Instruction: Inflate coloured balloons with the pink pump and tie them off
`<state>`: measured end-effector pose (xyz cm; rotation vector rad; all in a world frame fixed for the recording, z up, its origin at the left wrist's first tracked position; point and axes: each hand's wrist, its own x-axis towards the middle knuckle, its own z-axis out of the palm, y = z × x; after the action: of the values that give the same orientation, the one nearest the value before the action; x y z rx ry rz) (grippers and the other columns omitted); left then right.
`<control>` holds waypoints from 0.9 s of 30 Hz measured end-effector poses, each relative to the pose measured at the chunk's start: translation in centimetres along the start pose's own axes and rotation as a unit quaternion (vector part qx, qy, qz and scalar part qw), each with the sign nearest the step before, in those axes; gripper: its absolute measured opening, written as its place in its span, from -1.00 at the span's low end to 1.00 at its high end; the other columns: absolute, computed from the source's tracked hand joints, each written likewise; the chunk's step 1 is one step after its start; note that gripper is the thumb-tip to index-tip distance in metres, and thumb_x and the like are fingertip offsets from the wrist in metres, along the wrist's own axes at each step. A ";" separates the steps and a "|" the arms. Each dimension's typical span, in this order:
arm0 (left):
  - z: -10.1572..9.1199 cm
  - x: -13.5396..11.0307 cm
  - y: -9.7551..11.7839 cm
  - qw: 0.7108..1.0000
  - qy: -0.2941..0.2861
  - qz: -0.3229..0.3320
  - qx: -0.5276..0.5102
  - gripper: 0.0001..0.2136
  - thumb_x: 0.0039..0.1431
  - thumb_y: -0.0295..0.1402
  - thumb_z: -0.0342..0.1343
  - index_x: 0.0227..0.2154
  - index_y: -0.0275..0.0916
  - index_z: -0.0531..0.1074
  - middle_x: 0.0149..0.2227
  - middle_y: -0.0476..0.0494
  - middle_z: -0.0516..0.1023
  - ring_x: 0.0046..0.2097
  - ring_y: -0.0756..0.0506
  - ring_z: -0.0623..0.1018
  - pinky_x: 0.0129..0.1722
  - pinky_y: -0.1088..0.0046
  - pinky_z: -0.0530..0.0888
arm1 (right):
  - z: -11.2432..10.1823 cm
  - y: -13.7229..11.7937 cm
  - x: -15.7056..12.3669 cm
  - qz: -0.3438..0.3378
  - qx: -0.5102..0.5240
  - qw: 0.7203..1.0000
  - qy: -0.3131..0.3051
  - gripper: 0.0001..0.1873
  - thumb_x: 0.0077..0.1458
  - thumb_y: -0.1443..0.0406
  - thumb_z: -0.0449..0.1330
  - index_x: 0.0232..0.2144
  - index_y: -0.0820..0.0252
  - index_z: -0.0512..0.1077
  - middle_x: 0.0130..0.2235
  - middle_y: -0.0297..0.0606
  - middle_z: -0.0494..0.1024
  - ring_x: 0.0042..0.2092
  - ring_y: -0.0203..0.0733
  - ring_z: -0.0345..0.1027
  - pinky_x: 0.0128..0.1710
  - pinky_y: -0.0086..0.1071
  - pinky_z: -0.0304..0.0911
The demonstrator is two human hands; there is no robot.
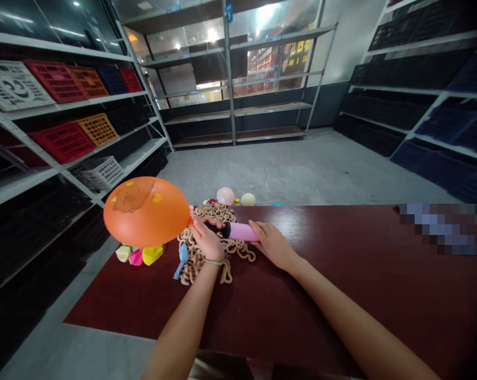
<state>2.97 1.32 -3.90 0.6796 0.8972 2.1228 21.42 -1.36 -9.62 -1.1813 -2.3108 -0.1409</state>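
Observation:
An inflated orange balloon (pixel 147 214) with a printed brown figure sits on the nozzle end of a pink and black balloon pump (pixel 244 232). My left hand (pixel 207 240) is closed around the balloon's neck and the pump's black front part. At the other end, my right hand (pixel 274 244) grips the pink barrel. Beneath the pump lies a heap of tan knotted rope (pixel 194 264), partly hidden by my left hand. A limp blue balloon (pixel 182 259) rests on the rope. Flat yellow (pixel 153 255), pink (pixel 136 257) and white (pixel 123 254) balloons lie below the orange one.
The dark red table (pixel 302 311) ends at a left edge and a far edge. Past it, a pale pink balloon (pixel 225 196) and a cream balloon (pixel 248 199) are on the floor. Shelves with crates (pixel 64 142) stand left; a blurred patch (pixel 440 227) covers something at right.

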 end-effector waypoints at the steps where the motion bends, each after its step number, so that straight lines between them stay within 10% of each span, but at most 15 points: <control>1: -0.3 0.5 0.3 1.000 0.005 -0.004 0.005 -0.78 0.33 -0.21 -0.12 -0.42 -0.16 0.17 -0.57 0.08 0.24 -0.60 0.01 0.32 -0.54 0.41 0.38 | -0.1 0.0 0.1 -0.002 0.004 1.000 -0.002 -0.35 0.28 0.26 0.08 0.34 0.23 0.00 0.13 0.05 0.40 0.06 0.06 0.31 -0.02 -0.04 0.33; 10: -2.6 6.0 5.6 0.985 0.164 0.045 -0.009 -0.79 0.31 -0.19 -0.17 -0.40 -0.16 0.13 -0.56 0.10 0.13 -0.63 0.05 0.18 -0.65 0.51 0.19 | -0.6 -0.5 0.4 0.001 0.037 0.999 -0.024 -0.36 0.29 0.18 0.07 0.34 0.14 0.02 0.12 -0.03 0.39 0.06 0.02 0.28 0.01 -0.05 0.29; 19: 0.0 -0.3 -0.7 1.000 -0.017 -0.018 0.013 -0.74 0.34 -0.18 -0.10 -0.44 -0.18 0.20 -0.56 0.04 0.28 -0.55 0.00 0.36 -0.48 0.39 0.42 | -0.3 0.4 0.1 0.054 0.061 0.997 -0.004 -0.37 0.23 0.24 0.14 0.29 0.15 0.08 0.06 -0.05 0.40 0.03 0.03 0.29 0.00 -0.06 0.27; 27: -1.8 4.1 3.9 0.999 0.043 0.027 -0.018 -0.76 0.33 -0.21 -0.10 -0.45 -0.16 0.22 -0.58 0.06 0.22 -0.61 0.02 0.27 -0.61 0.44 0.27 | 0.2 -0.2 0.1 0.012 0.089 0.996 0.014 -0.45 0.22 0.25 0.15 0.21 0.21 0.15 0.12 0.02 0.36 0.11 0.03 0.26 0.08 0.00 0.27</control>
<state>-2.30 1.85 -1.31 0.6058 0.8940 2.2258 21.12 -1.35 -9.65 -1.1098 -2.2333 0.0559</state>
